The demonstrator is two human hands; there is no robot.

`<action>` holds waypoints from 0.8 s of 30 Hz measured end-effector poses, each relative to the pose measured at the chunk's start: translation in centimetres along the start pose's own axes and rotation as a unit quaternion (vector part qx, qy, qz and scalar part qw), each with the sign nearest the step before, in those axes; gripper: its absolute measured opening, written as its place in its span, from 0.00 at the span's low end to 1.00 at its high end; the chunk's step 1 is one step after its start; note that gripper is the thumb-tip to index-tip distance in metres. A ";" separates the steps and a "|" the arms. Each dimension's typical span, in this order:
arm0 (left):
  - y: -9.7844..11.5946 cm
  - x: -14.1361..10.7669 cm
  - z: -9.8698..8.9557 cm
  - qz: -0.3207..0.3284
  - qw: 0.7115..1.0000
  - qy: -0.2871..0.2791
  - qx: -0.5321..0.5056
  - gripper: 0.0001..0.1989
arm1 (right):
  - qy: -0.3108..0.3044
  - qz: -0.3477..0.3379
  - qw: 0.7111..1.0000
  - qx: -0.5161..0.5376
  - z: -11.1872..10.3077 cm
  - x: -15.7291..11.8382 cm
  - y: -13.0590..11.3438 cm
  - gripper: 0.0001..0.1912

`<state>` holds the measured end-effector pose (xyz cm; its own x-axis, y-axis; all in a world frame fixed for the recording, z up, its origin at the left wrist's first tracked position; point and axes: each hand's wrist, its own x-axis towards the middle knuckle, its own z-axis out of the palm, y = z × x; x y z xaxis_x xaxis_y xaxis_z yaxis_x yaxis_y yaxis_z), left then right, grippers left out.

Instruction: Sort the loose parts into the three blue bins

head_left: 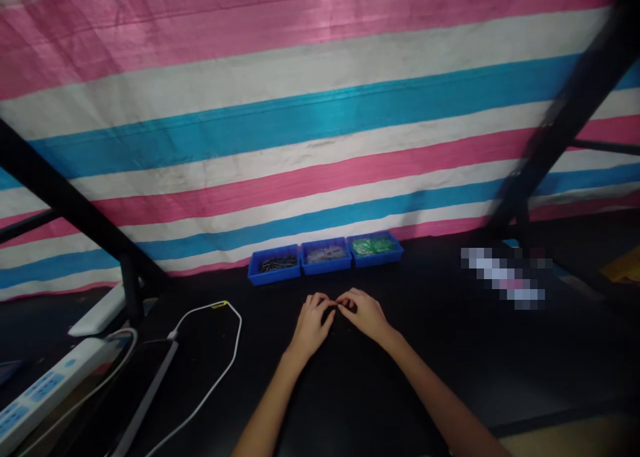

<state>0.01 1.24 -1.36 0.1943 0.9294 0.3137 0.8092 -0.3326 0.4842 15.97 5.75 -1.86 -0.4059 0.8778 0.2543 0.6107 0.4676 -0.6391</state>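
your left hand (312,324) and your right hand (364,314) are close together above the black table (360,390), and their fingertips meet, or almost meet, in a pinching shape. if some small thing is between them, it is too small to tell, so i cannot say whether the fingers are closed on it.

just beyond your hands there are three shallow boxes of blue color, rectangular, standing side by side in one row. the left box (275,264) has thin dark pieces like sticks, lying in a tangle. the middle box (326,255) has pale, cloudy pieces. the right box (375,248) has shiny green pieces, which look like plastic.

to the left, a thin white cable (239,330) makes a loose, bent loop with a yellow tag (219,304) on it. near it is a long white power strip (50,387) with blue sockets. behind all, a wrinkled, slightly glossy sheet (310,124) has pink, white and blue stripes.
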 end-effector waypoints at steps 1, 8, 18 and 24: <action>-0.1 0.0 0.0 -0.004 1.000 0.003 0.010 0.11 | -0.003 -0.002 1.000 -0.003 0.0 0.0 0.1 0.08; -1.3 0.0 -0.3 -0.084 0.989 0.046 0.113 0.15 | 0.000 -0.005 1.000 -0.014 0.2 0.1 0.1 0.08; -2.5 -0.3 -0.7 -0.124 0.978 0.079 0.148 0.13 | 0.081 0.054 0.995 -0.017 -0.6 0.5 1.7 0.14; -2.6 -0.1 -0.6 -0.118 0.984 0.058 0.122 0.16 | 0.074 0.099 0.992 0.005 -1.2 0.6 2.1 0.14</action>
<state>-2.42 1.92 -2.15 -0.0680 0.9471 0.3135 0.9357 -0.0486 0.3496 17.79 7.43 -2.20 -0.1731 0.9584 0.2268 0.6609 0.2837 -0.6948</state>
